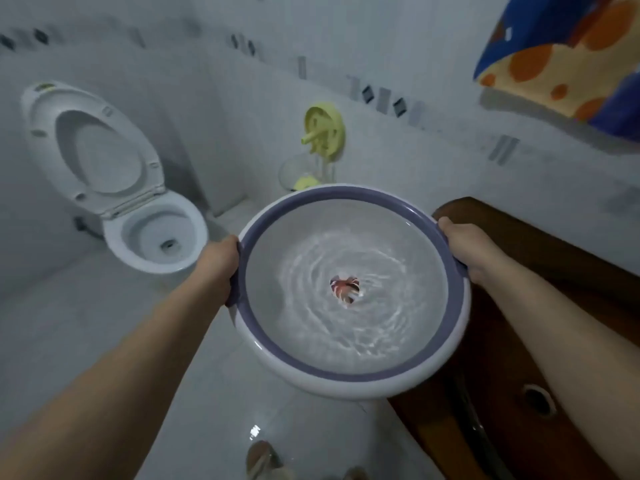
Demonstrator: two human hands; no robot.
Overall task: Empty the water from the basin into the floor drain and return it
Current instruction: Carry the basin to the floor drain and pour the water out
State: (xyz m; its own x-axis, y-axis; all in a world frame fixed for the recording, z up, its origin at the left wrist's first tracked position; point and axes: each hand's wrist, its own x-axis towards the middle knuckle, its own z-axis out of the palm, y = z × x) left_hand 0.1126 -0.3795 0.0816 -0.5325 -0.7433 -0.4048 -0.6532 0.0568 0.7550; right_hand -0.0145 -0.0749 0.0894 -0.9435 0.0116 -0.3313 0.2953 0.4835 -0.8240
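A round white basin (346, 379) with a purple rim band hangs in the air in front of me, held level over the white floor. Rippling water (346, 317) fills its bottom, with a small red pattern showing at the centre. My left hand (221, 261) grips the rim on the left side. My right hand (460, 244) grips the rim on the right side. No floor drain is in view.
A white toilet (156, 237) with its lid up stands at the left. A yellow round fixture (323, 131) sits on the tiled wall behind the basin. A dark wooden counter (519, 393) runs along the right. A blue and orange towel (568, 60) hangs top right.
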